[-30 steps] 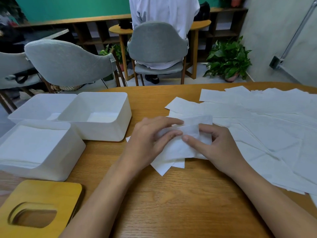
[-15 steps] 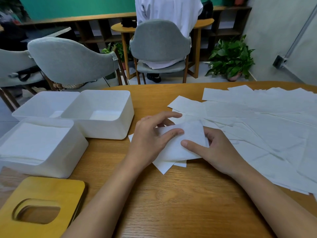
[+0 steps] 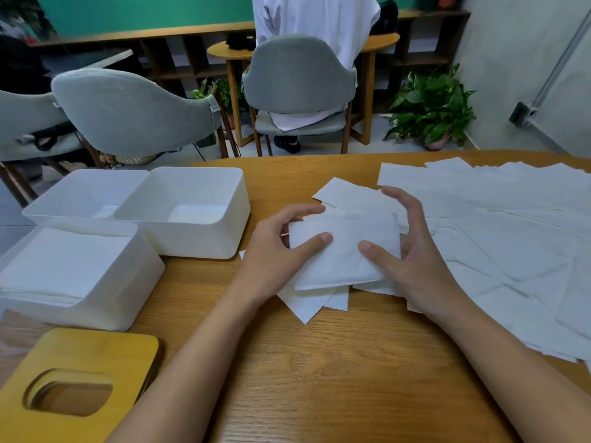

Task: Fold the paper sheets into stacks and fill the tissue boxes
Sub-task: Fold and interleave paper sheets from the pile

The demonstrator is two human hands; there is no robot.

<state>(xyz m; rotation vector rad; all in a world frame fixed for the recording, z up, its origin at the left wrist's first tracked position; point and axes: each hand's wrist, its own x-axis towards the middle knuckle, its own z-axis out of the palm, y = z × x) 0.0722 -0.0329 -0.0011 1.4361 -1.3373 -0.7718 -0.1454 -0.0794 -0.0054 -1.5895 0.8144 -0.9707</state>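
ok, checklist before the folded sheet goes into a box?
1. Left hand grip: thumb on top of the folded sheet, pinching its left edge. Ok.
2. Right hand grip: only the thumb rests on the sheet and the fingers are lifted off. Not ok.
3. Fold alignment: layers at the near edge look roughly even. Ok.
4. Middle box: open top, with room inside. Ok.
5. Near box: already holds a stack, and whether there is room left cannot be told.
6. Wooden lid: off, lying flat on the table. Ok.
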